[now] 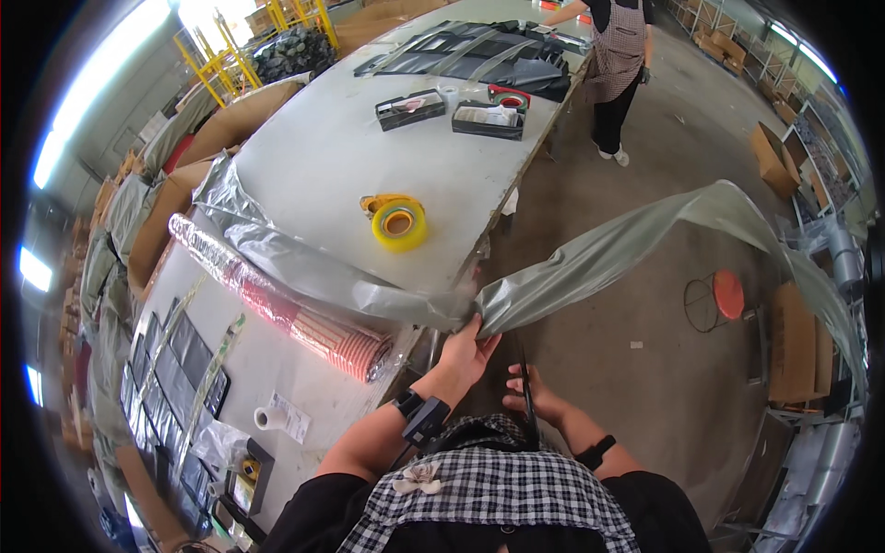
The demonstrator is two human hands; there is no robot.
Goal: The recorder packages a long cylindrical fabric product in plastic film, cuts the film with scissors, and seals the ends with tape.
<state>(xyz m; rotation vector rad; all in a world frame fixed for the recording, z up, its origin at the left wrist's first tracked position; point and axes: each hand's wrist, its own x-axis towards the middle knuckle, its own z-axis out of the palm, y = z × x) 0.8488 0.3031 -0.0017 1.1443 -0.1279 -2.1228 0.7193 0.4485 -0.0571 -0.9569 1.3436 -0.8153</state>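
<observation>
My left hand (468, 355) is closed on a long strip of grey plastic film (590, 263), bunched at the fingers. One part of the film lies across the table to the left. The other part arcs through the air to the right and hangs down at the far right. Lower and to the right, my right hand (539, 396) is curled around a thin, dark, upright tool (527, 392) whose kind I cannot make out. Left of my left hand lies a clear-wrapped roll of red and white patterned material (323, 336).
A yellow tape roll in a dispenser (399, 224) lies on the white table (313, 175). Beyond it stand black boxes (489, 120) and stacked dark packages (470, 55). A person in a checked apron (618, 46) stands at the far end. A red round stool (728, 294) is on the right.
</observation>
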